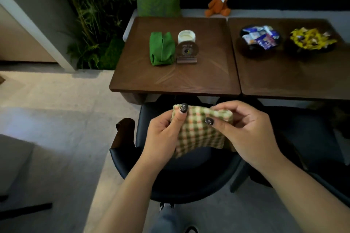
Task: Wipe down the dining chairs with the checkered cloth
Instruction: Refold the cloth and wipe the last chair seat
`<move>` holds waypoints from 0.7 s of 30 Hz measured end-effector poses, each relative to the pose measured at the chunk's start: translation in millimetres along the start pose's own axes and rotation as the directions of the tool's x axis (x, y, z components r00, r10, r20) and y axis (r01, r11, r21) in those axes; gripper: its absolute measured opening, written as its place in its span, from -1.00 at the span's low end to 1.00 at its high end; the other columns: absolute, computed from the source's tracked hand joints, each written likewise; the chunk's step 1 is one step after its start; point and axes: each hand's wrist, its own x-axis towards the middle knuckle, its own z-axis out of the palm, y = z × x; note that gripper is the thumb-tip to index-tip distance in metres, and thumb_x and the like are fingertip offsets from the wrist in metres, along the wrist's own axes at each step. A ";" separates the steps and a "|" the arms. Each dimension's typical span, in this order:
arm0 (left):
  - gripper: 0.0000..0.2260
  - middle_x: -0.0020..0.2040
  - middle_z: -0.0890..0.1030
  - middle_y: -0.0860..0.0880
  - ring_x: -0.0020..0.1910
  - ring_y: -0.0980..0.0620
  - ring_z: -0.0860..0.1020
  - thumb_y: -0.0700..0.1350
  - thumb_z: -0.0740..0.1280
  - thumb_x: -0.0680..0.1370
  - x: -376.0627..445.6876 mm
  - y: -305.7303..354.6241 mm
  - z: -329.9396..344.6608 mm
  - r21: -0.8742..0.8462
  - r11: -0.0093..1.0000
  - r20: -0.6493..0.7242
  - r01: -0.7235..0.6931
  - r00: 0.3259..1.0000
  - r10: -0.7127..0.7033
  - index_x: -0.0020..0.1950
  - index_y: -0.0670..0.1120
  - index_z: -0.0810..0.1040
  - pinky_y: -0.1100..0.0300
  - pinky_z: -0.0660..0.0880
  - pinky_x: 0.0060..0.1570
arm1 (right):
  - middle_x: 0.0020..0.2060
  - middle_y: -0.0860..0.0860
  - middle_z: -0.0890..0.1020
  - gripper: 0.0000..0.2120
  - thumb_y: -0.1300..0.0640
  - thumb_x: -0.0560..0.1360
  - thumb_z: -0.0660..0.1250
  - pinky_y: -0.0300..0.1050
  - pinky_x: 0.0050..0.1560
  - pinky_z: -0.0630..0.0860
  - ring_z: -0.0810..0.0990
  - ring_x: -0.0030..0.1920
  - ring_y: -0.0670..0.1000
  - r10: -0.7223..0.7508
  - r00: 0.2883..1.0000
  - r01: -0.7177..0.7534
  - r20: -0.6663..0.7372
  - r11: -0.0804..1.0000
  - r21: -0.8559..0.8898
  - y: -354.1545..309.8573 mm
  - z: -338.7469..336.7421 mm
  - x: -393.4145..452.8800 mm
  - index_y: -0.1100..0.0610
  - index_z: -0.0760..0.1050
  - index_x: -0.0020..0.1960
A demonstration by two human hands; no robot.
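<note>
Head view: both hands pinch the cloth [200,130] at its top edge, left hand [162,138] and right hand [244,134], holding it above the chair [189,179]. Such a light pinch could let it slip to the floor.

Both forearms are bare, with no sleeve in view on either. The left hand [162,136] and the right hand [244,134] wear no rings or bands that show. The nails are long and painted dark — near black — with small pale, glittery decorations on the thumbnails. Lower down, a leg in blue denim shows, and a dark shoe with white markings — partly cut off by the edge.
</note>
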 end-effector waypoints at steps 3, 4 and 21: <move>-0.75 -0.13 0.71 -0.02 -0.14 0.05 0.68 0.14 0.28 0.52 -10.8 27.0 9.6 -0.030 0.992 -0.020 -0.124 0.992 0.123 -0.09 0.06 0.70 0.23 0.59 -0.20 | -0.10 -0.05 0.70 -0.74 0.01 0.34 0.47 -0.26 -0.16 0.59 0.68 -0.07 -0.06 0.055 0.997 -0.044 -0.062 0.984 0.175 -23.9 -1.2 -14.0 0.03 0.60 0.01; -0.76 -0.13 0.71 -0.01 -0.13 0.05 0.67 0.13 0.28 0.52 -12.9 34.3 12.3 -0.038 0.988 -0.035 -0.148 0.989 0.146 -0.09 0.06 0.69 0.22 0.59 -0.20 | -0.09 -0.04 0.71 -0.74 -0.02 0.35 0.45 -0.26 -0.16 0.58 0.68 -0.06 -0.05 0.097 0.994 -0.085 -0.046 0.973 0.215 -28.5 -0.5 -17.7 0.02 0.61 0.02; -0.81 -0.24 0.59 0.04 -0.33 0.31 0.52 0.03 0.19 0.64 123.3 -37.2 25.1 0.379 0.910 -0.129 0.170 0.983 -0.130 -0.12 0.01 0.48 0.44 0.37 -0.44 | -0.21 -0.07 0.66 -0.83 -0.07 0.57 0.26 -0.24 -0.26 0.56 0.62 -0.23 -0.18 0.326 0.876 -0.404 -0.356 0.899 -0.170 76.7 3.4 76.5 0.00 0.52 -0.02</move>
